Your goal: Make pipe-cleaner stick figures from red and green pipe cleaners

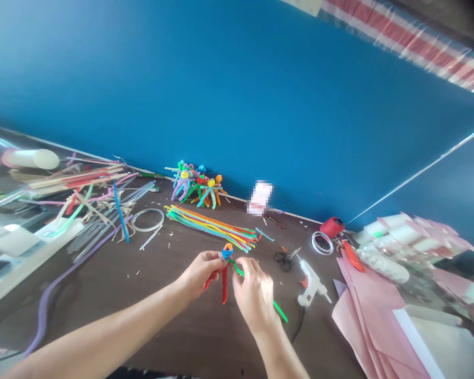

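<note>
My left hand [199, 273] grips a small pipe-cleaner figure [224, 284] with red legs and a blue and orange coiled head. My right hand [255, 297] pinches a green pipe cleaner [280, 311] where it crosses the figure just below the head. Its far end sticks out past my right hand toward the lower right. My fingers hide the middle of the figure. The two hands nearly touch above the dark brown table [161, 337].
A bundle of coloured pipe cleaners [209, 226] and several finished figures [197, 187] lie ahead by the blue wall. Scissors [285, 259] and a white glue gun [310, 281] sit right; pink paper sheets [375, 321] lie further right. Loose strips [95, 195] pile left.
</note>
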Tool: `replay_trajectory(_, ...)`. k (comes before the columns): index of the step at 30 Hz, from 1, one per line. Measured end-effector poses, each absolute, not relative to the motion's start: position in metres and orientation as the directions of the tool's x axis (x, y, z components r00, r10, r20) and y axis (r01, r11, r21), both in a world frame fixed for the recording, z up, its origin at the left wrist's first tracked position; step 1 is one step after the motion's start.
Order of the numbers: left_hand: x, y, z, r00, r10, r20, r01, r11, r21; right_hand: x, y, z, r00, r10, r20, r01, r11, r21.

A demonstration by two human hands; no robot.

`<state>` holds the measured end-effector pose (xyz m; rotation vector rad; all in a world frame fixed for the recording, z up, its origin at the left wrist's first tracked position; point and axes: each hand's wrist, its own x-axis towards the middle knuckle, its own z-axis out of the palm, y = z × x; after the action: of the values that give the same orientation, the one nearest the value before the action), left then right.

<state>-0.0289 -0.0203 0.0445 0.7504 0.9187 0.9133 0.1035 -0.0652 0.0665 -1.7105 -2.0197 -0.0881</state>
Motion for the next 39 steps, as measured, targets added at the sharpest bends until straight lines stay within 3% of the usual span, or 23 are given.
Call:
replay_trajectory(11,-0.028,-0.02,0.04,0.256,0.932,-0.258,-0.204,0.313,0.928,0.108,-0.06,0.07,-0.104,0.939,0.326,0.902,0.228,-0.367)
replay_trajectory(16,-0.028,-0.02,0.043,0.242,0.943,-0.228,-0.193,0.277,0.941,0.111,-0.056,0.078,-0.047,0.978,0.203,0.799,0.159,-0.579)
replay_trajectory(19,-0.029,-0.02,0.048,0.257,0.943,-0.212,-0.2,0.267,0.943,0.116,-0.051,0.082,-0.024,0.999,0.043,0.615,0.049,-0.787)
replay_trajectory(21,-0.031,-0.019,0.052,0.303,0.933,-0.195,-0.213,0.266,0.94,0.12,-0.045,0.083,-0.046,0.988,-0.148,0.358,-0.122,-0.926)
replay_trajectory(24,-0.033,-0.018,0.056,0.409,0.897,-0.169,-0.259,0.292,0.921,0.127,-0.038,0.081,-0.198,0.89,-0.411,-0.009,-0.421,-0.907)
replay_trajectory(26,-0.035,-0.017,0.057,0.458,0.872,-0.175,-0.308,0.341,0.888,0.129,-0.035,0.079,-0.288,0.835,-0.468,-0.085,-0.509,-0.857)
replay_trajectory(31,-0.034,-0.02,0.054,0.48,0.848,-0.224,-0.446,0.456,0.77,0.126,-0.038,0.075,-0.366,0.816,-0.447,-0.182,-0.534,-0.826)
replay_trajectory(34,-0.033,-0.023,0.051,0.454,0.849,-0.269,-0.494,0.491,0.718,0.118,-0.042,0.07,-0.3,0.869,-0.393,-0.241,-0.468,-0.85)
replay_trajectory(36,-0.031,-0.024,0.048,0.427,0.855,-0.295,-0.507,0.496,0.705,0.113,-0.044,0.066,-0.199,0.918,-0.344,-0.193,-0.381,-0.904)
replay_trajectory(39,-0.028,-0.024,0.045,0.36,0.88,-0.31,-0.523,0.466,0.714,0.108,-0.044,0.061,-0.054,0.972,-0.227,0.035,-0.225,-0.974)
